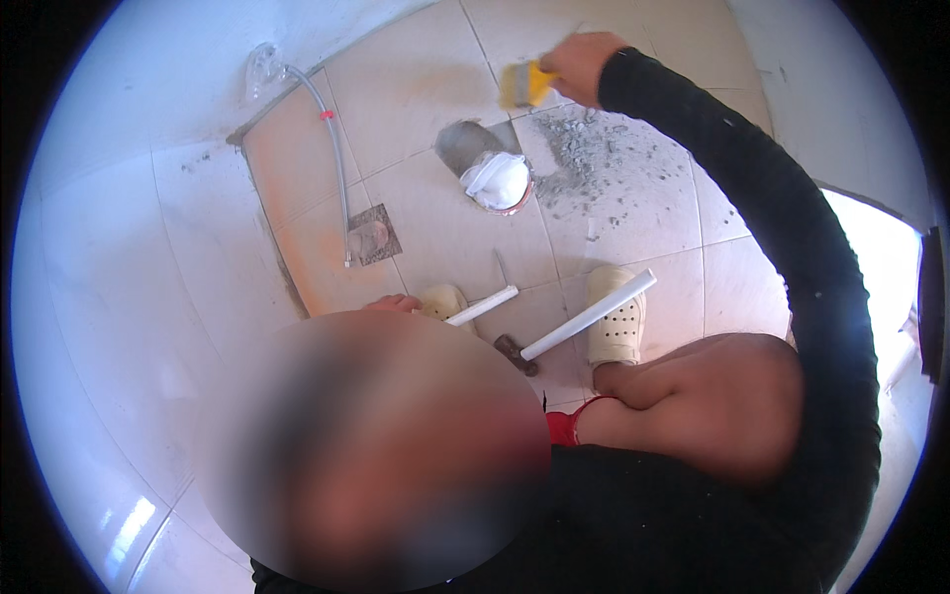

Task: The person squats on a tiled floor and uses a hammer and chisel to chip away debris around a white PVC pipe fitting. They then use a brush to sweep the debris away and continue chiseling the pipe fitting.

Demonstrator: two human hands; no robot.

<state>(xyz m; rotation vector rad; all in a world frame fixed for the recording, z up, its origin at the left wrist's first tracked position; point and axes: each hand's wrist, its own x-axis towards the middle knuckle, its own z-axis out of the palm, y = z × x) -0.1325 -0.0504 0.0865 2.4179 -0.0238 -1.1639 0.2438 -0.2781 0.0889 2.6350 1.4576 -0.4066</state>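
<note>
My right hand (586, 67) is stretched far out over the floor, closed around the yellow handle of a flat paintbrush (524, 85). Motion blurs the brush a little, and its bristles point left. Just below and right of it, grey rubble and dust (584, 148) are scattered across the tiles. A hole cut in the floor (463, 144) lies nearer me, with a white plastic bag (498, 180) stuffed into a round pipe opening at its edge. Only some fingers of my left hand (394, 303) show, beside my left clog; a blurred area hides the rest.
A hammer (584, 319) with a white handle lies by my right clog (616, 322). A second white-handled tool (482, 305) is next to my left clog (443, 301). A grey flexible hose (339, 168) runs from the left wall to a square floor cut-out (374, 236).
</note>
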